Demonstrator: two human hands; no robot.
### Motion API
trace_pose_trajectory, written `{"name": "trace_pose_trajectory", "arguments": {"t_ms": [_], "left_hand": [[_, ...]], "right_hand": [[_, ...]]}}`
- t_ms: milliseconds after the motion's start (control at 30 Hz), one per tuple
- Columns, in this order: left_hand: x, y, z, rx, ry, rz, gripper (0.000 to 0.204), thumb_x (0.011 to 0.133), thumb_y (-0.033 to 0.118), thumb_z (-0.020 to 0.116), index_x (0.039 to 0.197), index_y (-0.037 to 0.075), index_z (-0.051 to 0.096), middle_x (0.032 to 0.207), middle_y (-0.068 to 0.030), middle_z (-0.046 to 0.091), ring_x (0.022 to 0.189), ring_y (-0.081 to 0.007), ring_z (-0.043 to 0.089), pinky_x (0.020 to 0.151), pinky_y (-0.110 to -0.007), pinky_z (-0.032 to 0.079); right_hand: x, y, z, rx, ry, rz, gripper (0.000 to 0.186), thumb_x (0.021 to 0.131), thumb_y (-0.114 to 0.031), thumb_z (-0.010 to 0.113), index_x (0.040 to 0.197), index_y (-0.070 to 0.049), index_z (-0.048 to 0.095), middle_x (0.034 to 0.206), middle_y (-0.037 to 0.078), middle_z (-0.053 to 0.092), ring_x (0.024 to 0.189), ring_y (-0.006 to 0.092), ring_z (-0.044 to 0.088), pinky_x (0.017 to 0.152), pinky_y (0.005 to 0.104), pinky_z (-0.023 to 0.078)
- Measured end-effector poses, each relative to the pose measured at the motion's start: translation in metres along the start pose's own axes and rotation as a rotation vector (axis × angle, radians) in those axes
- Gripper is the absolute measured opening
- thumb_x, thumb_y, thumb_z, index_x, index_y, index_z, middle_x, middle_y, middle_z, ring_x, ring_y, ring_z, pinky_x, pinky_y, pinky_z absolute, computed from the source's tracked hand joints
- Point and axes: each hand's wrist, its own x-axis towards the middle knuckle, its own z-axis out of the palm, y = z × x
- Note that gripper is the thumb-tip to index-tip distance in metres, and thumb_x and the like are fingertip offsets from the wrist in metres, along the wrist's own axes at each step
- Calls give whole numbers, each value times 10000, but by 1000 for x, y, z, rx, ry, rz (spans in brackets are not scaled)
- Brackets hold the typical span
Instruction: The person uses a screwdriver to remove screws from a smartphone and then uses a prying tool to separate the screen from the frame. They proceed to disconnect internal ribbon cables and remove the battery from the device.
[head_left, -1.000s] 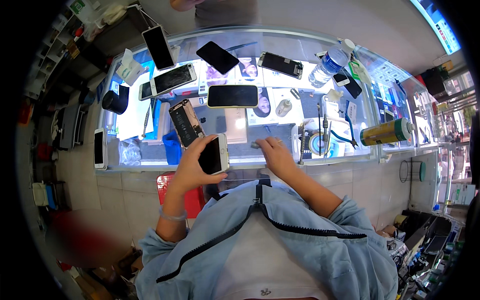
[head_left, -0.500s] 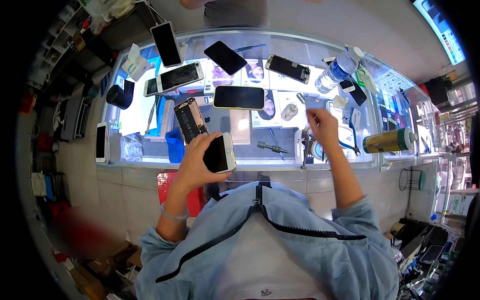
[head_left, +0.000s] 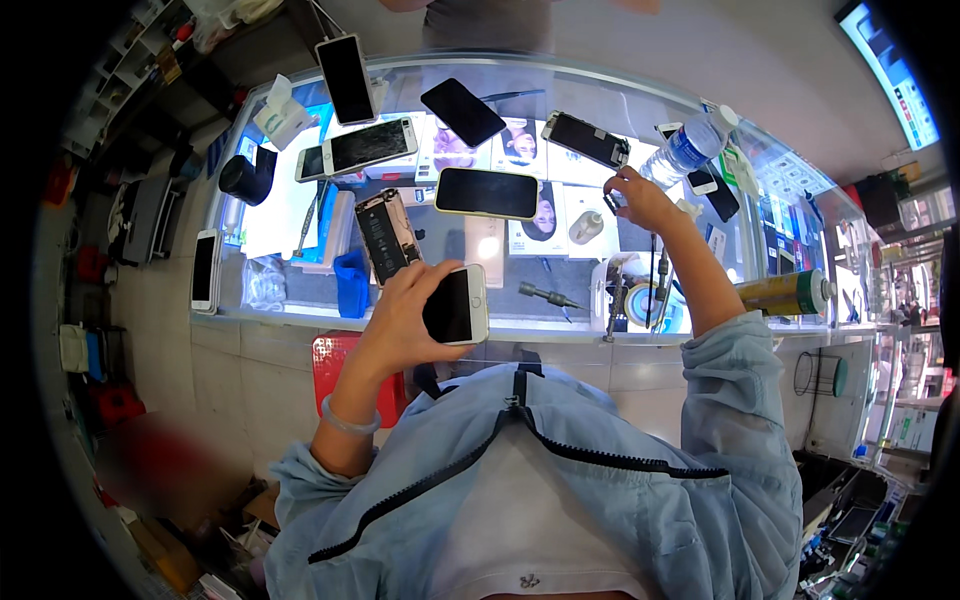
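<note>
My left hand (head_left: 405, 315) is closed around a white-fronted phone (head_left: 458, 308) with a dark screen, held tilted over the front edge of the counter. Just behind that hand lies an opened phone (head_left: 386, 235), its black battery exposed in a gold-coloured housing. Further right, the fingers of my right hand (head_left: 642, 198) pinch a small dark part (head_left: 611, 202) at the counter top; its exact kind is too small to tell. A small white bottle (head_left: 585, 227) stands close to these fingers, and a detached phone screen assembly (head_left: 586, 138) lies beyond them.
Several phones lie across the glass counter (head_left: 400, 322), including a yellow-edged phone (head_left: 487, 193). A screwdriver (head_left: 548, 295), a water bottle (head_left: 690, 146) and a yellow-green can (head_left: 785, 292) are on the right. A black cup (head_left: 240, 178) stands left. A person (head_left: 487, 25) is across the counter.
My right hand has moved away from me and closed on the small dark part lying there. My left hand still holds the white phone. The view has shifted slightly.
</note>
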Motion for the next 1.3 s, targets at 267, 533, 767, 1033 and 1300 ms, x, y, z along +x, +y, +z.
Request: {"name": "trace_pose_trajectory", "arguments": {"t_ms": [267, 533, 767, 1033, 1300], "left_hand": [[-4, 6, -3, 1, 93, 53, 846, 464, 231, 806, 1244, 97, 507, 1068, -121, 492, 1019, -318, 488, 910, -369, 393], [-10, 21, -11, 164, 322, 186, 832, 404, 215, 830, 1186, 138, 558, 1051, -92, 473, 1045, -296, 464, 1018, -496, 252], [-1, 37, -8, 305, 253, 285, 818, 466, 157, 818, 1232, 180, 533, 1074, -71, 468, 1094, -279, 440, 1057, -563, 150], [-5, 38, -7, 423, 311, 223, 792, 522, 161, 793, 1268, 224, 534, 1256, -71, 444, 1225, -296, 359, 1041, -617, 75], [-16, 2, 1, -1572, 280, -144, 1082, 629, 483, 797, 1439, 97, 193, 1436, -145, 309, 1352, -314, 261, 1084, -465, 250]], "right_hand": [[-7, -9, -8, 27, 101, 43, 379, 647, -71, 777, 928, -40, 523, 877, 145, 601, 862, 348, 596, 748, 416, 477], [-68, -93, -66, 910, 505, 89, 142, 765, -67, 704, 879, -46, 621, 837, 57, 663, 782, 148, 622, 712, 287, 472], [-86, -210, -52, 1582, -183, -211, 87, 763, -12, 717, 799, -28, 640, 1200, 142, 544, 1095, 176, 530, 904, 329, 473], [-86, -228, -29, 1568, 109, 8, 68, 780, -13, 713, 790, 10, 649, 770, 64, 667, 692, 83, 606, 612, 211, 489], [-81, -242, -14, 2041, 295, 13, 80, 790, 7, 696, 839, 11, 634, 835, 86, 667, 734, 115, 631, 677, 241, 517]]}}
